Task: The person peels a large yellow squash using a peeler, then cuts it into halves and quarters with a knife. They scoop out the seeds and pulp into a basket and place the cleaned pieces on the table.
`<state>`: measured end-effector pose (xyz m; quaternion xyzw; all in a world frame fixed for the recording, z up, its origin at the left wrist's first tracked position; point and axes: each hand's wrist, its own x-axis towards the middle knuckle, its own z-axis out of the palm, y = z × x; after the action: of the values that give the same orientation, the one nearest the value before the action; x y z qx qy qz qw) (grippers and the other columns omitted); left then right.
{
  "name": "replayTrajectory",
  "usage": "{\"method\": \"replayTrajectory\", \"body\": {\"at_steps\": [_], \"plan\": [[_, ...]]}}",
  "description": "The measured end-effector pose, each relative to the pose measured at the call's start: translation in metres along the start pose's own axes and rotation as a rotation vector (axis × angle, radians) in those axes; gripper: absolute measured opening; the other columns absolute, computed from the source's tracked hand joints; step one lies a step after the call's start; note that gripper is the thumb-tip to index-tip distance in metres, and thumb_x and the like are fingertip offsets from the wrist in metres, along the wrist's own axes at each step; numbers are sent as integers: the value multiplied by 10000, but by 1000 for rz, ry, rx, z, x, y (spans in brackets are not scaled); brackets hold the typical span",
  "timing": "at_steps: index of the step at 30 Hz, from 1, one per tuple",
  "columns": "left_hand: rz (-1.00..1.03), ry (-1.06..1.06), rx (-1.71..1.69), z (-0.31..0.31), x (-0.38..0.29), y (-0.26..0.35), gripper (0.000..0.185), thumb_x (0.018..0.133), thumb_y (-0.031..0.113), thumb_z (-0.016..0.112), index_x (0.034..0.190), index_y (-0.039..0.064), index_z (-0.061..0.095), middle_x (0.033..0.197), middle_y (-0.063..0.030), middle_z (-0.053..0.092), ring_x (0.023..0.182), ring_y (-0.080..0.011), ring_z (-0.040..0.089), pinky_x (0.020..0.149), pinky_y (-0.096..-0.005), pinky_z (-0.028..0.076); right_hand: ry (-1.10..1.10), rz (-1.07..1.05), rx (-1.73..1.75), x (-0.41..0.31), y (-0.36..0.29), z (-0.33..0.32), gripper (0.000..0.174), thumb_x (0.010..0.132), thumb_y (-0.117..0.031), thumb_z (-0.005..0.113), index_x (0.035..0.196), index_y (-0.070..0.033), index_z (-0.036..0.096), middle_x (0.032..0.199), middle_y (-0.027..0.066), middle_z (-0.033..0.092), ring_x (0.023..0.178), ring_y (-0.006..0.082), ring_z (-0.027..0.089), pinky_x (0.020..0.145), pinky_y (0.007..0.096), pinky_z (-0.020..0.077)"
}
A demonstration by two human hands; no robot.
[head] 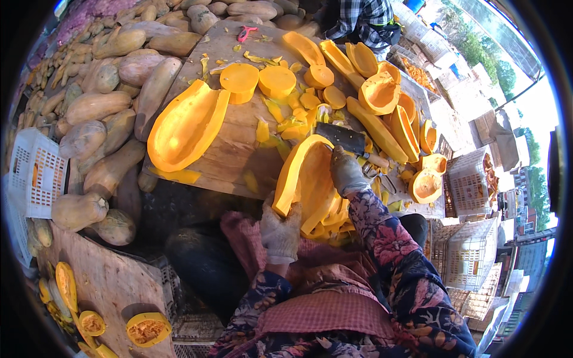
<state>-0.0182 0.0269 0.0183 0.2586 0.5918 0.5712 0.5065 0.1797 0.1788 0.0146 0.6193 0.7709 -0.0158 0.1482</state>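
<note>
Both of my hands wear pale work gloves. My left hand (281, 228) grips the lower end of a peeled, hollowed squash half (293, 172) at the board's near edge. At the upper right side of that piece is my right hand (347, 172); its fingers are partly hidden, so whether it holds a tool cannot be told. A cleaver (341, 138) with a wooden handle lies just beyond my right hand. Another hollowed squash half (188, 127) rests on the wooden board (237, 152) to the left. Peeled squash pieces and strips of peel lie about the cleaver.
Unpeeled squashes (98, 107) are heaped at left beside a white plastic crate (38, 172). A pink peeler (246, 33) lies at the board's far end. A person in a checked shirt (367, 20) is beyond it. More crates (470, 179) stand at right.
</note>
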Motion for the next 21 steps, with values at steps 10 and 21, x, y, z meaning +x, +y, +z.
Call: {"method": "replayTrajectory", "body": {"at_steps": [10, 21], "plan": [[110, -109, 144, 4, -11, 15, 697, 941, 185, 810, 1482, -82, 461, 1329, -236, 671, 1165, -303, 696, 1019, -371, 561, -78, 6, 105, -11, -24, -24, 282, 987, -111, 558, 1226, -5, 663, 1062, 248, 762, 1026, 408, 747, 861, 485, 597], [294, -137, 362, 0, -13, 15, 742, 946, 232, 807, 1512, -84, 445, 1366, -237, 668, 1202, -308, 700, 1022, -371, 559, 10, -79, 111, -49, 12, -60, 230, 1052, -137, 503, 1208, -12, 618, 1007, 224, 753, 939, 394, 753, 815, 483, 601]]}}
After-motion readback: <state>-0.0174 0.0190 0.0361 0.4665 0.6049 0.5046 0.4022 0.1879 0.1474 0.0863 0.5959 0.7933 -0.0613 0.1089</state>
